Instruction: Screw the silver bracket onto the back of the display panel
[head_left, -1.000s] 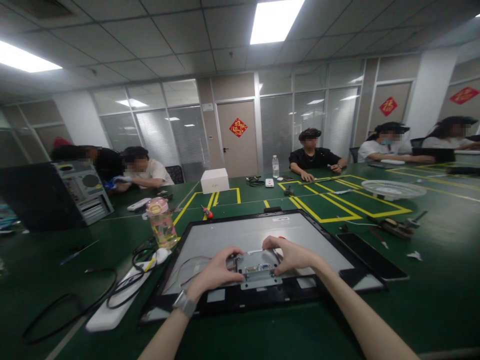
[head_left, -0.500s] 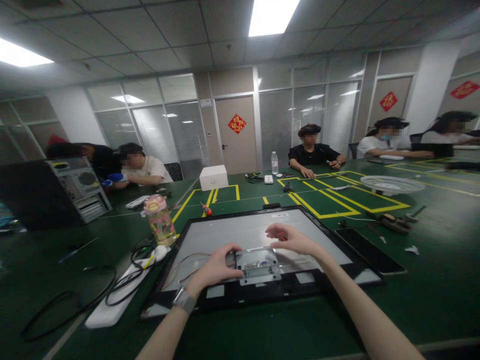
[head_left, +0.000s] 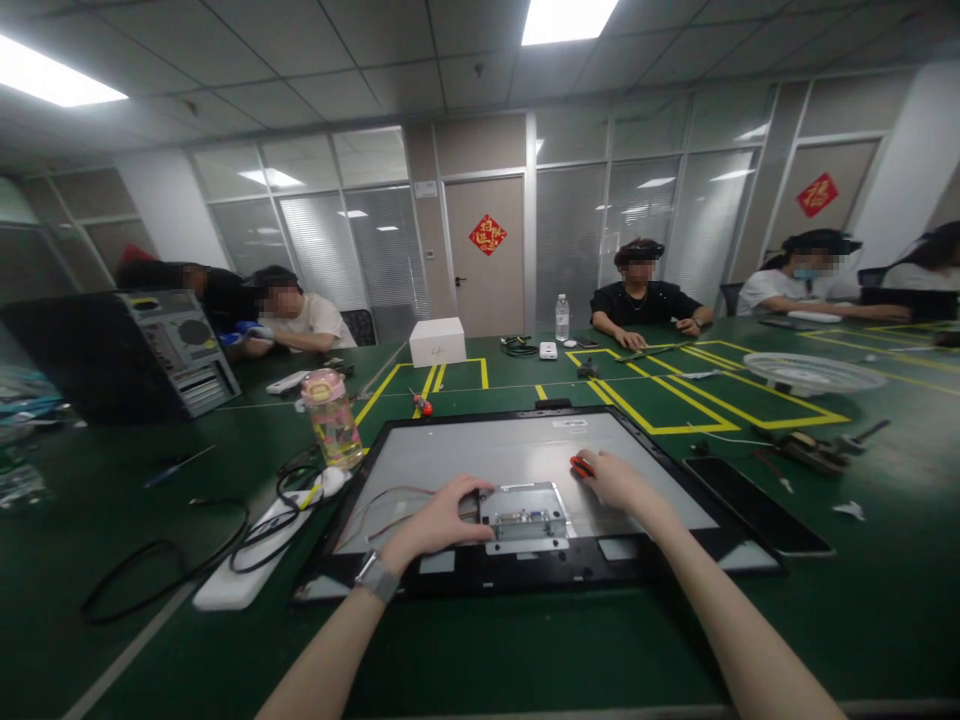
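Note:
A flat screen panel (head_left: 480, 445) with a black frame lies back side up on the table before me. On its near middle sits a metal bracket (head_left: 525, 510) carrying a board with ports. My left hand (head_left: 442, 520) grips the bracket's left edge, thumb in front and fingers behind. Thin wires (head_left: 390, 500) run out from under that hand across the panel. My right hand (head_left: 611, 480), to the right of the bracket, has its fingers closed around a red-and-black tool handle (head_left: 580, 466) at the panel's surface. The hand hides most of this tool.
Left of the panel are a white power strip (head_left: 240, 575) with black cables, a pink-lidded bottle (head_left: 330, 420) and a computer case (head_left: 176, 350). A red-handled screwdriver (head_left: 422, 403) lies beyond. At the right lies a black phone-like slab (head_left: 757, 505). Several people sit across the table.
My right hand has let go of the bracket's right side, moved right and away from me, and closed on the red-and-black tool handle. My left hand stays on the bracket.

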